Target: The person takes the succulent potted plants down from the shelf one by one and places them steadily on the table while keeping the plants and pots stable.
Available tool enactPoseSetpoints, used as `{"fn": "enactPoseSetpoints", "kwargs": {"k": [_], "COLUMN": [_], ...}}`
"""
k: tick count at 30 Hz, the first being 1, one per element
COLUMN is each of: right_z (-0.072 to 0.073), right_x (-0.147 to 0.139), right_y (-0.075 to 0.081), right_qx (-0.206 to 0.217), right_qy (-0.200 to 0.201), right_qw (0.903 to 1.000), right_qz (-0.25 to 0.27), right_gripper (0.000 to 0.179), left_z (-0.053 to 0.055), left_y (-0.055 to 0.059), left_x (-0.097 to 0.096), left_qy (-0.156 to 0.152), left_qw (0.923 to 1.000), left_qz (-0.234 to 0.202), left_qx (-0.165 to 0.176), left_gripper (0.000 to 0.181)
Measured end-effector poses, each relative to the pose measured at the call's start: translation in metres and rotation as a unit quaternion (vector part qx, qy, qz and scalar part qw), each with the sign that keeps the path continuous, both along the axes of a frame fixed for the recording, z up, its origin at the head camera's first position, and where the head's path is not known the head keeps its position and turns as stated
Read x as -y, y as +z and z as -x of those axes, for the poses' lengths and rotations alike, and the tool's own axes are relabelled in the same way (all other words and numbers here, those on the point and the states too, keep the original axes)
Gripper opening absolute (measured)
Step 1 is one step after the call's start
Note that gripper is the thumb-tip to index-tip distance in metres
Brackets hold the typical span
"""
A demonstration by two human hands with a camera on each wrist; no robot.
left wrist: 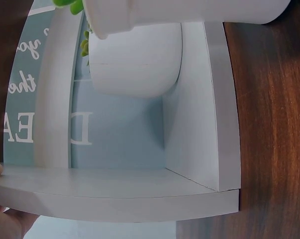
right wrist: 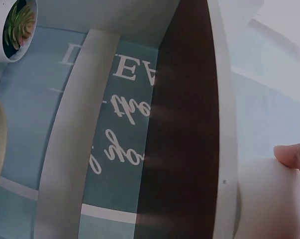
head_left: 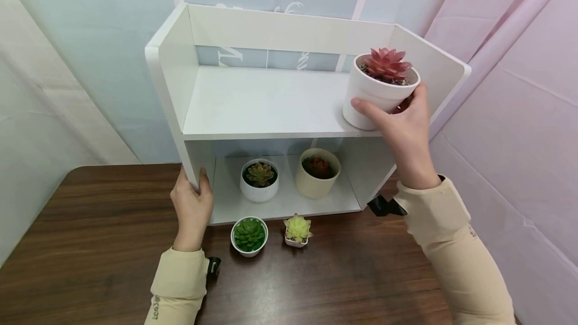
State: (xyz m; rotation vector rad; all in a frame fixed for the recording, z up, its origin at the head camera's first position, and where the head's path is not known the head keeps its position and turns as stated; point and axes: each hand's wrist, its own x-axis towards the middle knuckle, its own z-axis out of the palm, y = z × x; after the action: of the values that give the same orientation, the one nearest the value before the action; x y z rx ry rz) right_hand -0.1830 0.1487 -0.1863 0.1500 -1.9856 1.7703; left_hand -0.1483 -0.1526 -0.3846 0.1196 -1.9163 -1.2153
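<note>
My right hand [head_left: 408, 132] grips a white pot [head_left: 368, 87] holding a red succulent [head_left: 386, 64], thumb across its front and fingers round the far right side. The pot's base is at the front right of the upper board of a white two-tier shelf [head_left: 271, 102]. In the right wrist view, the thumb [right wrist: 294, 155] lies against the pot's wall. Low on the left, my left hand [head_left: 191, 209] holds the shelf's side panel [head_left: 164, 79], thumb on the inner face and fingers outside. The left wrist view also shows this panel between thumb and fingers.
On the lower board stand a white pot [head_left: 259, 192] with a greenish succulent and a cream pot [head_left: 311, 184] with a reddish plant. In front, on the brown table [head_left: 90, 224], are a green succulent [head_left: 249, 234] and a small yellow-green one [head_left: 297, 228].
</note>
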Motion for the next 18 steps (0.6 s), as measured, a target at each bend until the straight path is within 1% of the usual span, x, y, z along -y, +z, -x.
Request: {"fn": "enactPoseSetpoints", "kwargs": {"k": [2,8,18], "right_z": [-0.004,-0.016,-0.033], "right_x": [0.0,-0.001,-0.005], "right_y": [-0.001,-0.004,-0.009], "right_qx": [-0.002,-0.029,-0.048], "right_qy": [0.006,0.027,0.06], "right_qw": [1.0,0.9992,0.9969], "right_qz": [0.003,0.006,0.019], "right_gripper": [0.086,0.083,0.08], "left_z": [0.0,0.0,0.001], "left_y": [-0.001,0.0,0.001], "left_x": [0.0,0.002,0.001], "left_qy": [0.0,-0.006,-0.004], "left_qw": [1.0,0.9999,0.9999], "left_qz": [0.001,0.001,-0.001], "left_qx": [0.001,0.009,0.011], "left_gripper": [0.026,0.029,0.028]}}
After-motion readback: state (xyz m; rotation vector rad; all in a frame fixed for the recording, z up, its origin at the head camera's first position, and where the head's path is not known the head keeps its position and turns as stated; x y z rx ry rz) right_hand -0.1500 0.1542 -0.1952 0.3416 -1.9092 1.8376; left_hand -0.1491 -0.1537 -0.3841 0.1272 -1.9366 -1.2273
